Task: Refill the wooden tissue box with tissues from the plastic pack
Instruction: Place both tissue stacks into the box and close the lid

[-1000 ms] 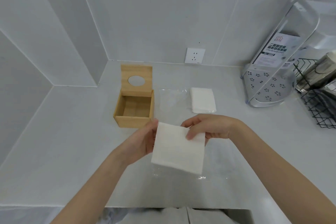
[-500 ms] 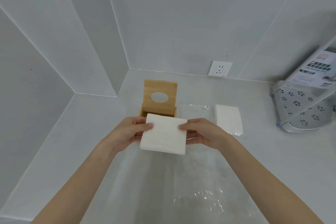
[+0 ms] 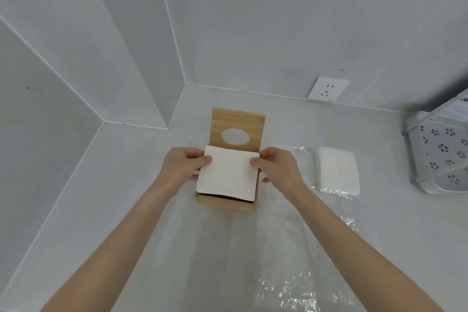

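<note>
The wooden tissue box stands on the white counter with its lid upright, an oval hole in it. A white stack of tissues hovers over the box's opening, covering most of it. My left hand grips the stack's left edge and my right hand grips its right edge. A second tissue stack lies to the right on clear plastic wrap that spreads toward the counter's front.
A white perforated plastic rack stands at the right edge. A wall socket sits on the back wall. The counter meets the walls in a corner behind and left of the box.
Both hands carried the tissue stack forward from above the plastic wrap to right over the open box. The view has shifted closer to the box.
</note>
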